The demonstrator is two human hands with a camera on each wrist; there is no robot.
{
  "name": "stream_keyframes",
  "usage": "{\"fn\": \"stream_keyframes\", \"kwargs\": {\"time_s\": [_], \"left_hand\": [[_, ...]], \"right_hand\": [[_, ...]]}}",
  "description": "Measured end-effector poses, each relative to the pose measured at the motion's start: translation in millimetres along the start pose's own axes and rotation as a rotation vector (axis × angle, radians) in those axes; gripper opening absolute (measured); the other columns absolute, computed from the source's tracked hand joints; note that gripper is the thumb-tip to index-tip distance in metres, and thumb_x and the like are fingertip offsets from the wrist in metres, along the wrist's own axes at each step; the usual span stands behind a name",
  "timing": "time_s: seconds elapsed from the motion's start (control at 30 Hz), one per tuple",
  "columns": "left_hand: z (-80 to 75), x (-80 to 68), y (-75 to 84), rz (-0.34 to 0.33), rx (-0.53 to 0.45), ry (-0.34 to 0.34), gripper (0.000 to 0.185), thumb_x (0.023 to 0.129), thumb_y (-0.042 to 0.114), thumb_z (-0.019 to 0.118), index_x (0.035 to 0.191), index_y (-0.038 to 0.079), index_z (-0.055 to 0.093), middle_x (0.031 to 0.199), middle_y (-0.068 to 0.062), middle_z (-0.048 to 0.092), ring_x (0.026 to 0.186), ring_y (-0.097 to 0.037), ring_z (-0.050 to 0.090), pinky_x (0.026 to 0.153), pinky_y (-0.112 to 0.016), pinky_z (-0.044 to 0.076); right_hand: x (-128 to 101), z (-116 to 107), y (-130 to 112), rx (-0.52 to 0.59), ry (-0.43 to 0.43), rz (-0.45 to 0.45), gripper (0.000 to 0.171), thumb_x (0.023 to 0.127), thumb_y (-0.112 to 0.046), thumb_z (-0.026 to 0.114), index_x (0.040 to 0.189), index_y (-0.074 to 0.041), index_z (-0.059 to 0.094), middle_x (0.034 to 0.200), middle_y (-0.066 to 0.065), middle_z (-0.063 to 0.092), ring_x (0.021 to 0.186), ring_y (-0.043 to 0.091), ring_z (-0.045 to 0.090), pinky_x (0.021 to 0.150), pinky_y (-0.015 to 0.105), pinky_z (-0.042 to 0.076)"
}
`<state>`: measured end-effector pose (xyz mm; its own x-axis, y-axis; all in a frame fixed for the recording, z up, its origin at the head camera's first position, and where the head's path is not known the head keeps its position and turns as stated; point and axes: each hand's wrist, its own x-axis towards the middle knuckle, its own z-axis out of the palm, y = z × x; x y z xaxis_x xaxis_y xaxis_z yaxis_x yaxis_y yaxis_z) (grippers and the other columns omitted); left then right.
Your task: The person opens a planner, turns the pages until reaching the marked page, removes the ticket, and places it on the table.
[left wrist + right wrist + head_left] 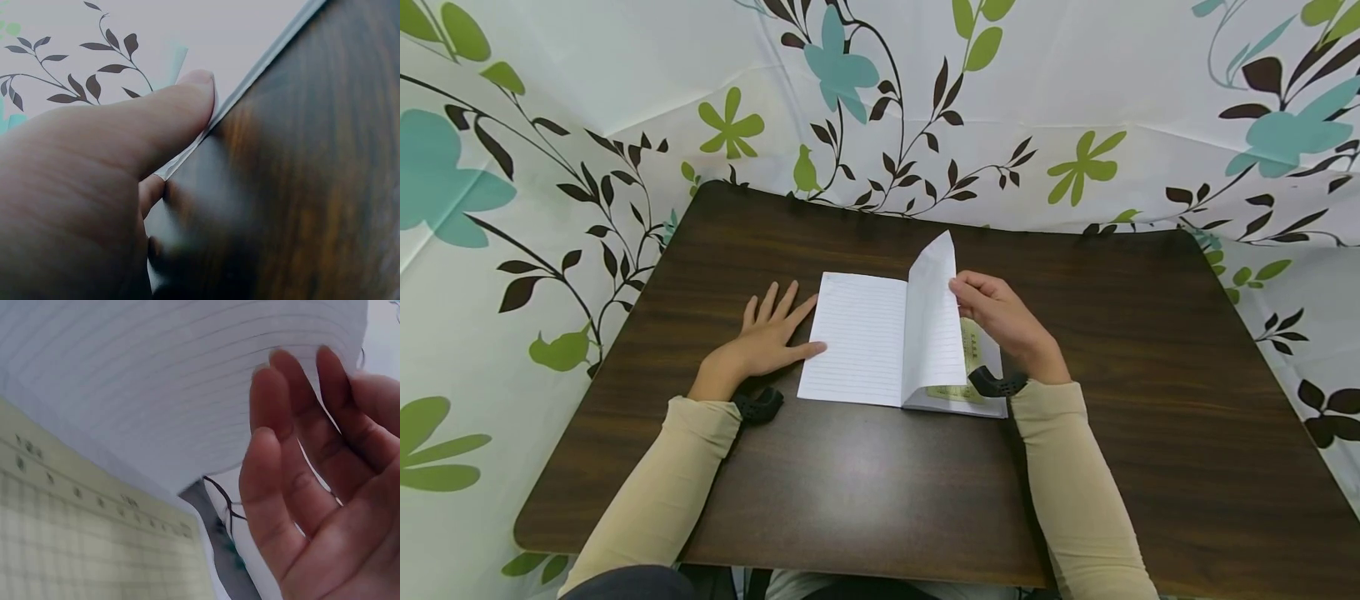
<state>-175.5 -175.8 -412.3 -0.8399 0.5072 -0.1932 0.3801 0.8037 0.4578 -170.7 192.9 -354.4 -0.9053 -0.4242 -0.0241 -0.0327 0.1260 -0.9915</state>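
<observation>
An open notebook (865, 337) with lined white pages lies in the middle of the dark wooden table (880, 492). My left hand (767, 333) lies flat on the table, its thumb (169, 119) pressing the notebook's left edge (262, 62). My right hand (1000, 317) pinches the top of a lined page (934, 317) and holds it upright over the right side. In the right wrist view that page (156, 381) curves above the fingers (281, 456). Under it shows a pale green printed grid page (81, 537).
A white cloth (1075, 100) printed with teal flowers, green leaves and dark vines hangs behind and beside the table. Both arms wear beige sleeves (1067, 483) with black wrist straps (996, 383). The table's front edge (850, 571) runs close to my body.
</observation>
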Motion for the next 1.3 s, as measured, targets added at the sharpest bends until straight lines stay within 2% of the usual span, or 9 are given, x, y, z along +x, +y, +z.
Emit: {"fn": "stream_keyframes", "kwargs": {"time_s": [0.2, 0.3, 0.4, 0.53, 0.7, 0.87, 1.1, 1.3], "left_hand": [[0.0, -1.0, -1.7, -0.012, 0.003, -0.007, 0.085, 0.09, 0.064, 0.047, 0.155, 0.029, 0.005, 0.161, -0.01, -0.012, 0.146, -0.038, -0.02, 0.111, -0.064, -0.012], [-0.1, -1.0, -2.7, -0.014, 0.007, -0.009, 0.085, 0.09, 0.065, 0.046, 0.155, 0.03, 0.004, 0.161, -0.01, -0.013, 0.146, -0.038, -0.021, 0.111, -0.064, -0.012], [-0.6, -1.3, -3.2, -0.012, 0.011, -0.006, 0.085, 0.09, 0.065, 0.046, 0.155, 0.029, 0.004, 0.161, -0.011, -0.012, 0.146, -0.038, -0.02, 0.111, -0.065, -0.012], [-0.5, -1.2, -4.3, -0.013, 0.019, -0.005, 0.085, 0.09, 0.066, 0.045, 0.155, 0.029, 0.005, 0.161, -0.011, -0.012, 0.146, -0.039, -0.019, 0.111, -0.065, -0.012], [1.1, -0.2, -5.2, -0.019, 0.018, -0.003, 0.085, 0.089, 0.066, 0.045, 0.155, 0.03, 0.005, 0.161, -0.01, -0.012, 0.146, -0.038, -0.019, 0.112, -0.064, -0.012], [0.2, 1.1, -3.9, -0.029, 0.016, -0.011, 0.085, 0.089, 0.067, 0.045, 0.155, 0.031, 0.004, 0.161, -0.009, -0.013, 0.146, -0.038, -0.021, 0.111, -0.064, -0.012], [-0.5, 2.3, -2.2, -0.03, 0.012, -0.013, 0.085, 0.089, 0.066, 0.045, 0.155, 0.03, 0.005, 0.161, -0.01, -0.013, 0.146, -0.038, -0.021, 0.111, -0.064, -0.013], [-1.4, 0.7, -1.2, -0.031, 0.012, -0.023, 0.084, 0.09, 0.067, 0.043, 0.155, 0.03, 0.006, 0.161, -0.009, -0.013, 0.146, -0.036, -0.02, 0.112, -0.063, -0.012]], "right_hand": [[9, 19, 0, -0.061, 0.018, 0.03, 0.031, 0.099, -0.036, 0.05, 0.09, -0.007, 0.055, 0.091, 0.007, 0.049, 0.094, 0.02, 0.055, 0.091, 0.035, 0.05], [13, 28, 0, -0.105, 0.016, 0.044, 0.034, 0.098, -0.04, 0.051, 0.092, -0.006, 0.054, 0.092, 0.013, 0.047, 0.097, 0.025, 0.055, 0.093, 0.039, 0.05], [17, 38, 1, -0.147, 0.02, 0.057, 0.036, 0.097, -0.042, 0.051, 0.091, -0.007, 0.054, 0.093, 0.018, 0.046, 0.093, 0.028, 0.054, 0.088, 0.042, 0.051], [23, 53, -1, -0.222, 0.026, 0.074, 0.034, 0.098, -0.04, 0.051, 0.091, -0.007, 0.057, 0.092, 0.021, 0.053, 0.087, 0.031, 0.056, 0.078, 0.041, 0.053], [29, 68, 2, -0.321, 0.034, 0.096, 0.035, 0.097, -0.042, 0.052, 0.092, -0.009, 0.062, 0.083, 0.018, 0.061, 0.077, 0.032, 0.061, 0.065, 0.036, 0.049], [37, 78, 9, -0.398, 0.033, 0.08, 0.035, 0.097, -0.044, 0.051, 0.089, -0.013, 0.064, 0.077, 0.013, 0.062, 0.067, 0.029, 0.061, 0.055, 0.029, 0.043], [44, 91, 5, -0.469, 0.046, 0.091, 0.03, 0.098, -0.039, 0.052, 0.086, -0.016, 0.065, 0.085, 0.009, 0.066, 0.064, 0.021, 0.061, 0.059, 0.03, 0.044], [52, 102, 3, -0.527, 0.054, 0.124, 0.029, 0.098, -0.037, 0.052, 0.085, -0.015, 0.066, 0.081, 0.006, 0.065, 0.064, 0.02, 0.061, 0.065, 0.03, 0.042]]}}
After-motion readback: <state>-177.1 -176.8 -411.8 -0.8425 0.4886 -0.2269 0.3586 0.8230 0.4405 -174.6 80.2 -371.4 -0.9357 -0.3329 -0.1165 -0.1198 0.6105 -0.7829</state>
